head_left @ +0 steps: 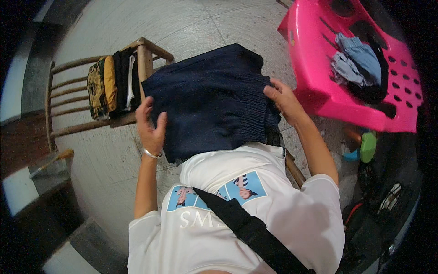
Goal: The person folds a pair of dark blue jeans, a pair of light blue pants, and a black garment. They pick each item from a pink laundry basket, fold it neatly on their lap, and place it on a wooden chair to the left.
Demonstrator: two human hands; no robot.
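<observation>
navy cloth (pixel 212 98) lies spread across your lap, dark blue with a fine ribbed weave, its top edge reaching toward the wooden chair (pixel 68 98) ahead of you. its near edge sits just above the hem of your white shirt (pixel 255 214). your left hand (pixel 150 125) presses on the cloth's left edge, fingers folded over the fabric and a thin bangle (pixel 150 154) at the wrist. your right hand (pixel 283 98) lies on the cloth's right edge, fingers curled down on the fabric; you cannot tell whether it pinches or only presses.

on the chair's seat a small stack of folded clothes (pixel 112 84) stands on edge, patterned yellow and black beside plain black and white pieces, just beside the cloth's far left corner. to your right a pink basket (pixel 328 96) with round holes in its wall sits on the floor (pixel 219 27), holding pale blue and dark clothes (pixel 358 64); its near wall is close to your right hand. a green and blue object (pixel 365 147) lies below the basket. a black strap (pixel 248 228) crosses your shirt.
</observation>
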